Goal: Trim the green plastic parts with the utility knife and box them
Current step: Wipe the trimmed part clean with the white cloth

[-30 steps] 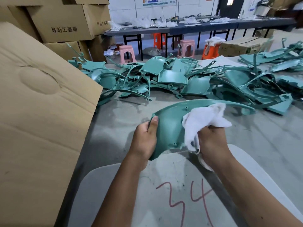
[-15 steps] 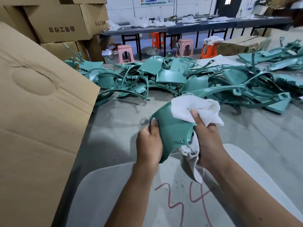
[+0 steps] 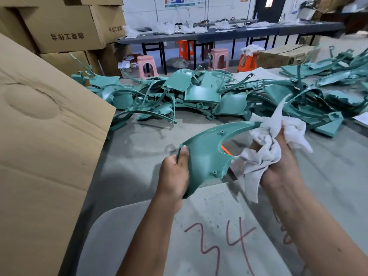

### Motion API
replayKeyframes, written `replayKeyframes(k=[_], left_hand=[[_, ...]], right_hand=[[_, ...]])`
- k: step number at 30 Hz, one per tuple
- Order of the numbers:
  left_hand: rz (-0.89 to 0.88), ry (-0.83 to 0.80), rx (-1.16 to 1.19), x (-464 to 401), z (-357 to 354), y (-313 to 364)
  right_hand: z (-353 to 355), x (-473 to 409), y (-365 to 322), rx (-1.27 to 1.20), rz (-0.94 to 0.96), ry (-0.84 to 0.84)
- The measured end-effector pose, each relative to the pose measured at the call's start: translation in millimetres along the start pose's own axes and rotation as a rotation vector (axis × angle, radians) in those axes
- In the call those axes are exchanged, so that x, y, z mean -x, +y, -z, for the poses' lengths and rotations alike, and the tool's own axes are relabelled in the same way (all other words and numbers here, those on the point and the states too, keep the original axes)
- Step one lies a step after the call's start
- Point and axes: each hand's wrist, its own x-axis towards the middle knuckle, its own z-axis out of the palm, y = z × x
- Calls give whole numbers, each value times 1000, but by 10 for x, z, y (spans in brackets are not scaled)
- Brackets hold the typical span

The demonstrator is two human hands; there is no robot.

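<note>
L hand (image 3: 174,174) pinches the wide end of a curved green plastic part (image 3: 207,154), thumb on top, held up over the grey table (image 3: 139,156). R hand (image 3: 278,168) is bunched round a white rag (image 3: 264,148) at the part's thin arm. Orange utility knife (image 3: 226,150) pokes out under the rag, tight against the part; can't tell if the blade's out. Risks imo: rag hides the knife so I could nick fingers or gouge the part; thin arm may flex/snap; one-end pinch could slip. Cardboard box flap (image 3: 49,136) is just left, rest of the green parts pile (image 3: 199,96) behind.

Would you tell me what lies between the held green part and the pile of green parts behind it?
Only bare grey tabletop, seen in the head view.
</note>
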Motion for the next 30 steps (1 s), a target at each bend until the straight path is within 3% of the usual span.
replayKeyframes(k=[1, 2, 4, 5, 7, 10, 13, 15, 17, 19, 20, 22, 24, 26, 30], left_hand=[[15, 1, 33, 13, -6, 8], [27, 16, 55, 14, 1, 13], [49, 63, 69, -17, 62, 20], [64, 95, 84, -33, 115, 35], [59, 158, 94, -83, 238, 50], [-76, 231, -38, -117, 355, 28], [-172, 192, -144, -100, 317, 17], [-202, 188, -224, -81, 291, 18], [-208, 202, -245, -77, 300, -4], [-217, 183, -209, -69, 295, -11], [-219, 175, -183, -64, 295, 0], [-259, 192, -134, -50, 302, 47], [-379, 248, -131, -17, 322, 91], [-527, 329, -107, 19, 345, 114], [-792, 433, -222, 55, 361, 142]], right_hand=[[-28, 13, 21, -22, 27, 43], [-40, 47, 41, -81, -126, 33], [24, 139, 72, 61, -434, 21], [74, 136, 73, 159, -490, -5], [149, 101, 30, 229, -405, 98], [131, -3, -51, 202, -495, 228], [120, -39, -85, 29, -720, 39], [164, -21, -94, 82, -668, -124], [228, -28, -17, 48, -674, -166], [185, -45, 91, -36, -586, -39], [66, -110, 9, -77, -541, -124], [103, -184, 75, 155, -158, -24], [102, -112, 124, 114, -387, 7], [245, -85, 169, 238, -613, 70], [405, -251, 221, 499, -272, 186]])
